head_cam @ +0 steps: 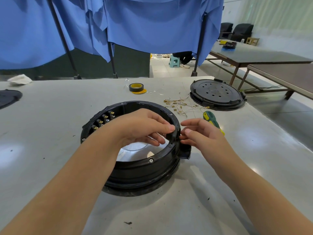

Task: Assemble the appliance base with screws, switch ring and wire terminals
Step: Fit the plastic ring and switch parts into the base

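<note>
Centrally, a black ring-shaped appliance base (135, 168) sits on the grey table (50, 150), its open top facing up and a shiny metal surface (133, 150) visible through the middle. A row of brass-tabbed switch terminals (103, 122) lines the inner wall on the far left side. Silver screws show in the rim, one at the near edge (151, 160) and one at the left (83, 139).

The left hand (144, 128) reaches over the ring from the near left, fingers curled and thumb set against the right-hand rim, gripping that edge. The right hand (201, 134) comes in from the right, fingers loosely bent, fingertips (183, 137) touching the outer side of the same rim spot; whether it pinches a small part there cannot be told.

Just behind the right hand lies a green and yellow screwdriver (211, 118), partly hidden by the knuckles. Farther back is a loose tangle of wires with brass terminals (181, 105), beside a black perforated round plate (217, 95) at the table's right edge. A roll of black tape with a yellow core (136, 87) stands near the far edge. A white cloth (20, 79) lies far left, and a dark round part (8, 98) is cut off by the left border. Blue curtains (135, 22) hang behind.
</note>
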`<state>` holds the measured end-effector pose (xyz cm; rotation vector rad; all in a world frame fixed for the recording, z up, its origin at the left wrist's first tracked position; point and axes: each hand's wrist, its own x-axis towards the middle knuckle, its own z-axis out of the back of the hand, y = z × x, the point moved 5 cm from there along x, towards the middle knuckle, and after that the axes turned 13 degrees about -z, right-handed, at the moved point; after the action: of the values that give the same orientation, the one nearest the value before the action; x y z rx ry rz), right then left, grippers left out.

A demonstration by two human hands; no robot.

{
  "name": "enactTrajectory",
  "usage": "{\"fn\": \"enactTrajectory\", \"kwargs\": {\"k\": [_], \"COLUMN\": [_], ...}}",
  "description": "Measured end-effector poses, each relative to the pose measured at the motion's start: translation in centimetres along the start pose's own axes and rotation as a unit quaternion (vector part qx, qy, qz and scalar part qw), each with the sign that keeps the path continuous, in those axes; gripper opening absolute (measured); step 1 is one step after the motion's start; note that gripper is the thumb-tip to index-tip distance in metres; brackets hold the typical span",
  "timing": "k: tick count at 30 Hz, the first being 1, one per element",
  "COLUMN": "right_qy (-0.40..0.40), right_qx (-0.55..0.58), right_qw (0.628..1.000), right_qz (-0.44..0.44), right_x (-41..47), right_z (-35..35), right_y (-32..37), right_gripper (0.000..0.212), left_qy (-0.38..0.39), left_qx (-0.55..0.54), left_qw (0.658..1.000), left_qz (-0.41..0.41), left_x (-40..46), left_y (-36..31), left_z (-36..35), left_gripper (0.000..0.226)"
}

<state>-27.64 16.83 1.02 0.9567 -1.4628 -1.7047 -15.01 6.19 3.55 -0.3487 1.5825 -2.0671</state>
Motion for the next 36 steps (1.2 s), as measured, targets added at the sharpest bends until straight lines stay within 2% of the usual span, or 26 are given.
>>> {"fn": "enactTrajectory", "kwargs": {"k": [3, 5, 17, 26, 32, 36], "right_qy": [0.021, 0.031, 0.018, 0.015, 0.005, -0.002], "right_qx": [-0.047, -0.083, -0.142, -0.158, -0.126, -0.081], "right_qw": [0.998, 0.994, 0.986, 0.984, 0.990, 0.997], "right_qz": [0.039, 0.059, 0.084, 0.084, 0.060, -0.021], "right_x": [-0.2, -0.4, -0.6, -0.4, 0.1, 0.9], "right_z": [-0.4, -0.6, -0.6, -0.8, -1.2, -1.2], "right_y": [0.2, 0.3, 0.5, 0.6, 1.0, 0.8], "right_gripper": [0.040, 0.043, 0.035, 0.018, 0.017, 0.019], "left_qy": [0.001, 0.001, 0.011, 0.024, 0.042, 0.040], "left_qx": [0.007, 0.015, 0.032, 0.028, 0.024, 0.013], "left_qw": [1.000, 1.000, 0.999, 0.999, 0.998, 0.998], "left_qz": [0.008, 0.014, 0.019, 0.033, 0.039, 0.042], "left_x": [0.0, 0.1, 0.4, 0.5, 0.4, 0.4], "left_y": [-0.1, -0.1, 0.0, -0.1, -0.3, -0.1], "left_z": [-0.1, -0.1, -0.1, -0.2, -0.3, -0.3], "left_gripper": [0.011, 0.012, 0.014, 0.014, 0.016, 0.017]}}
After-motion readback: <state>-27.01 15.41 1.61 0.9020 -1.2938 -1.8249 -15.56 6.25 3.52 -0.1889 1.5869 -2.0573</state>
